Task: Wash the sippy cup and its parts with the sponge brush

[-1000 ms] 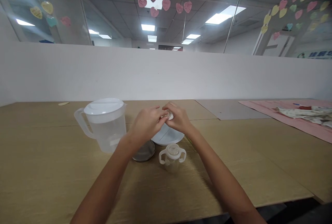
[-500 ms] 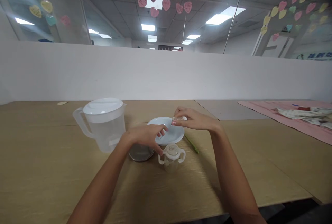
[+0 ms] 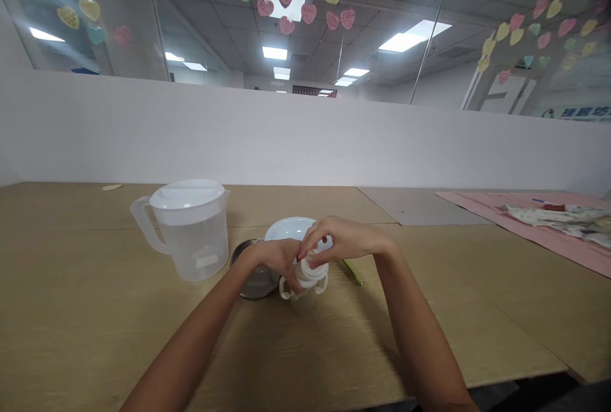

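Note:
In the head view a clear baby bottle (image 3: 304, 300) with two white side handles stands on the table. My left hand (image 3: 281, 258) is closed around its upper left side, thumb in front. Over the bottle's top, my right hand (image 3: 337, 243) pinches a small clear-and-white cap (image 3: 314, 264); whether it is seated on the neck I cannot tell. Behind the hands lies a white plate (image 3: 286, 227), partly covered by them. A round metal dish (image 3: 260, 284) sits left of the bottle, under my left wrist. A thin green stick (image 3: 352, 273) lies to the right of the plate.
A lidded translucent pitcher (image 3: 198, 240) stands on the left, its handle facing left. On the far right a pink cloth (image 3: 487, 211) carries a crumpled pale cloth (image 3: 544, 216). A low white wall (image 3: 305, 138) bounds the wooden table (image 3: 468, 297) at the back.
My right hand has come down and left from above the plate to the bottle's top with the small clear piece. My left hand has closed on the bottle, which sits slightly farther left in view.

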{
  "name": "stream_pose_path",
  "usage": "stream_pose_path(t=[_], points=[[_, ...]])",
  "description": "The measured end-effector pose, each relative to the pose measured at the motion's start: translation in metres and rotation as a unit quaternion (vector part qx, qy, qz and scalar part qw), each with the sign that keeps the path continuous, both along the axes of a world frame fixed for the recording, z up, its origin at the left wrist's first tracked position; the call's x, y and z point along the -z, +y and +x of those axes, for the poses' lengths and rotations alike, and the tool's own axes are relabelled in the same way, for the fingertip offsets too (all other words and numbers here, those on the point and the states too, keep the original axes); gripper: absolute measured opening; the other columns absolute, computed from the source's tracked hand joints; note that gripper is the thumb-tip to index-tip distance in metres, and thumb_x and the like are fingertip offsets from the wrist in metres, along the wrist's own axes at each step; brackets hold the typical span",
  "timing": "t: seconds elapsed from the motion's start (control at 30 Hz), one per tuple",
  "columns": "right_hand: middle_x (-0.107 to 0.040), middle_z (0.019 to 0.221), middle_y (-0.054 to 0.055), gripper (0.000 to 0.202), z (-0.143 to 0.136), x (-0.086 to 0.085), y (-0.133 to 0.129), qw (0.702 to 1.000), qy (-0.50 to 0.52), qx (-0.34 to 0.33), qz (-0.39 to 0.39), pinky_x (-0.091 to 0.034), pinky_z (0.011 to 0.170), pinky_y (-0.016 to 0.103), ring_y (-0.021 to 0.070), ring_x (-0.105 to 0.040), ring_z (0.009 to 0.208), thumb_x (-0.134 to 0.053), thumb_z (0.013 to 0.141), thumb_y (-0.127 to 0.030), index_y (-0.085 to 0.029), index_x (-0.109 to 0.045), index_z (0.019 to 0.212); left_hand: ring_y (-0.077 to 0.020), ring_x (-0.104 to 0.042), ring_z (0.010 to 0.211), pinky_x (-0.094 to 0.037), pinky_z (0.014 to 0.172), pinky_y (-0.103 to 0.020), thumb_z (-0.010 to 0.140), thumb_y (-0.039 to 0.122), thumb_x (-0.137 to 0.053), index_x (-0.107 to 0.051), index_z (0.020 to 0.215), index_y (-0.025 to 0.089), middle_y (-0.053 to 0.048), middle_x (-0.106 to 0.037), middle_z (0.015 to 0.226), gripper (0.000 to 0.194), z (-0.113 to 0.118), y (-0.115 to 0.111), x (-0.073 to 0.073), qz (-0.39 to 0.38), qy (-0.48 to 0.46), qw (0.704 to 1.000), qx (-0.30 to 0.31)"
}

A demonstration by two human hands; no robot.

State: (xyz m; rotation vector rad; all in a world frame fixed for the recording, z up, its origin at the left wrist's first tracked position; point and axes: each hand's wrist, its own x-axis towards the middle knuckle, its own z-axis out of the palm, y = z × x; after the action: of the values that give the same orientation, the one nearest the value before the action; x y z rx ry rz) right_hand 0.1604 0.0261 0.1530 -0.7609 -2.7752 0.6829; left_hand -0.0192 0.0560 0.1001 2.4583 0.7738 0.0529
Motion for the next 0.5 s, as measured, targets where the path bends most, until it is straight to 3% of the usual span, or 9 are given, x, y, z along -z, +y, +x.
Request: stream_pose_path(t=[0.07, 0.2, 0.3, 0.5], points=[[-0.063, 0.084, 0.0, 0.022, -0.008, 0.004, 0.002, 1.0, -0.011, 0.022, 0.005, -0.039, 0.065, 0.019, 0.0111, -0.054, 0.076, -0.062, 0.075, -0.028, -0.019, -0.069, 0.093, -0.0181, -0.054, 0.087, -0.042, 0.074, -0.024, 0.047, 0.029, -0.077, -0.057, 0.087, 0.016, 0.0, -0.059, 0.092, 0.047, -0.003, 0.003, 0.0, -0.012, -0.007, 1.0, -0.012], [-0.064, 0.082, 0.001, 0.017, -0.025, 0.01, 0.001, 0.996, -0.046, 0.065, 0.035, -0.038, 0.062, 0.017, 0.0098, -0.055, 0.072, -0.062, 0.071, -0.015, -0.015, -0.071, 0.085, -0.0158, -0.054, 0.073, -0.043, 0.063, -0.023, 0.048, 0.031, -0.076, -0.056, 0.072, 0.015, 0.001, -0.058, 0.075, 0.035, -0.006, 0.004, 0.0, -0.067, 0.004, 0.997, -0.035], [-0.065, 0.081, 0.001, 0.022, -0.028, 0.012, 0.001, 0.994, -0.056, 0.08, 0.054, -0.038, 0.06, 0.016, 0.0094, -0.055, 0.07, -0.06, 0.067, -0.009, -0.016, -0.071, 0.085, -0.0157, -0.054, 0.071, -0.042, 0.059, -0.022, 0.046, 0.032, -0.077, -0.057, 0.069, 0.015, 0.001, -0.058, 0.072, 0.035, -0.007, 0.006, 0.002, -0.059, 0.007, 0.997, -0.056], [-0.067, 0.082, -0.001, 0.036, -0.022, 0.017, 0.011, 0.997, -0.061, 0.034, 0.032, -0.04, 0.062, 0.015, 0.0092, -0.057, 0.073, -0.049, 0.064, 0.002, -0.018, -0.071, 0.084, -0.0173, -0.056, 0.08, -0.044, 0.064, -0.021, 0.043, 0.032, -0.078, -0.062, 0.081, 0.016, 0.001, -0.062, 0.082, 0.044, -0.01, 0.011, 0.006, -0.067, -0.021, 0.996, -0.049]])
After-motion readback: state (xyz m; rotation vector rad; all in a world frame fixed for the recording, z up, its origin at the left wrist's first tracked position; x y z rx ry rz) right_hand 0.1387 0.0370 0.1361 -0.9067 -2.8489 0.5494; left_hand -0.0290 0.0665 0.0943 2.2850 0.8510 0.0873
